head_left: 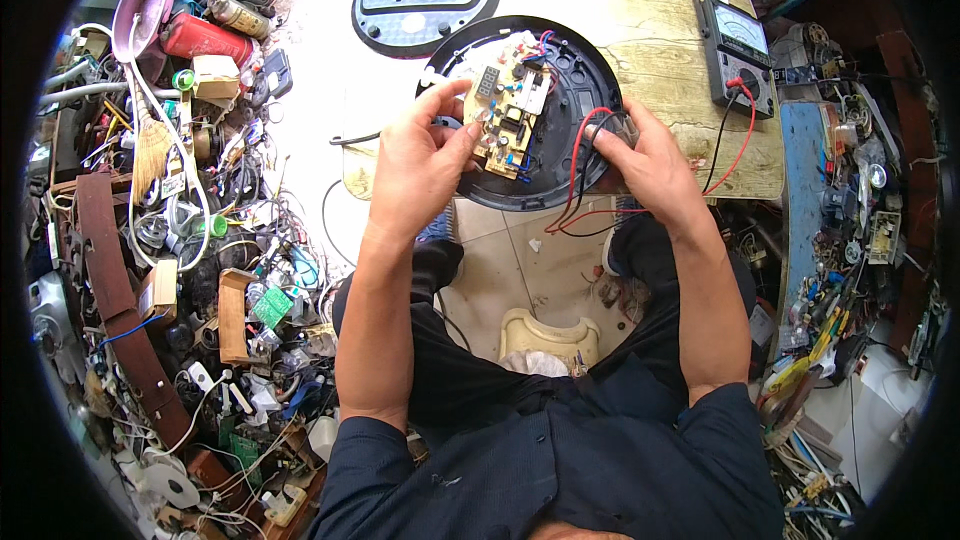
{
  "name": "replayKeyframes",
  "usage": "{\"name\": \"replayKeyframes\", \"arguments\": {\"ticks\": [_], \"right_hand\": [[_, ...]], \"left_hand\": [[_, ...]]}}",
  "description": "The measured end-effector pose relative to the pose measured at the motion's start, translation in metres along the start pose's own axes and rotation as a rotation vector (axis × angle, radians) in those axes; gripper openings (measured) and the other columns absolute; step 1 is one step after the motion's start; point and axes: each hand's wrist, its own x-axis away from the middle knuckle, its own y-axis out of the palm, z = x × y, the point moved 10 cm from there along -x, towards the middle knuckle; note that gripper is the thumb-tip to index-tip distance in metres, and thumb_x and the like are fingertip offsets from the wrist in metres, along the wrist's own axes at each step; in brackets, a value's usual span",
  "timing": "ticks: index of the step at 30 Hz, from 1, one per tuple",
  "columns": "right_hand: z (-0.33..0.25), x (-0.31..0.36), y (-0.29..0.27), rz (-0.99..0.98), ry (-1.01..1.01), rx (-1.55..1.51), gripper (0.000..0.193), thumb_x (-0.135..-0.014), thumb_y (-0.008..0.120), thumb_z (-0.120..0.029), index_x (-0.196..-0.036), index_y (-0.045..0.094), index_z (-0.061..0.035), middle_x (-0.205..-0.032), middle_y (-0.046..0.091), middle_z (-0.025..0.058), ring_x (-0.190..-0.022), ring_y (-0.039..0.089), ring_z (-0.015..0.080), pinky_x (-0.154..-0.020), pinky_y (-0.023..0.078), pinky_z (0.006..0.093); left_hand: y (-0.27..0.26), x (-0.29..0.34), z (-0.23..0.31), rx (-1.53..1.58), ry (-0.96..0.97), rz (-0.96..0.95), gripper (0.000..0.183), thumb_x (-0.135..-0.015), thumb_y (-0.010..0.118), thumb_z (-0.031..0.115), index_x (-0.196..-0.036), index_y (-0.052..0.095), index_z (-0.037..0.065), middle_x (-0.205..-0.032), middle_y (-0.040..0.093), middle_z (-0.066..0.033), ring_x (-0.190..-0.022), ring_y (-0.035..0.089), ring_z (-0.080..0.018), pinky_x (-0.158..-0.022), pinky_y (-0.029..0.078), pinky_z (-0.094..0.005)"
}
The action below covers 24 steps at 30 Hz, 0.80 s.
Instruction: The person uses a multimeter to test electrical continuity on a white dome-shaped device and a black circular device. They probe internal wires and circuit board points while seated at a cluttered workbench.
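Observation:
A round black plastic housing (580, 65) is held over the table's near edge, its inner side facing up. Across its left half lies a tan circuit board (510, 120) with a dark digit display, a white part and coloured wires. My left hand (425, 155) pinches the board's left edge between thumb and fingers. At the right rim, my right hand (645, 160) is closed on the housing, thumb on top. Red and black test leads (577, 155) loop up into that grip; their tips cannot be made out. The leads trail toward an analog multimeter (740, 35).
A round dark cover (390, 30) lies behind the housing on the worn wooden table (650, 30). Piles of electronic scrap (265, 310) crowd the left, with a red canister (205, 38) and purple bowl (140, 5). More parts fill the right. A cream stool (545, 335) stands between my legs.

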Motion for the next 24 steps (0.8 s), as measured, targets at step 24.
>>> {"name": "replayKeyframes", "arguments": {"ticks": [24], "right_hand": [[-0.004,0.009,0.019,-0.075,0.18,-0.353,0.022,-0.106,0.059,-0.012,-0.122,0.064,0.0033,-0.108,0.073,0.008,-0.091,0.071,0.0124,-0.079,0.062,0.031]], "left_hand": [[0.045,0.02,0.058,-0.241,0.468,-0.032,0.036,-0.09,0.082,0.015,-0.122,0.074,0.002,-0.104,0.077,-0.013,-0.066,0.068,-0.0149,-0.061,0.055,-0.0297]]}}
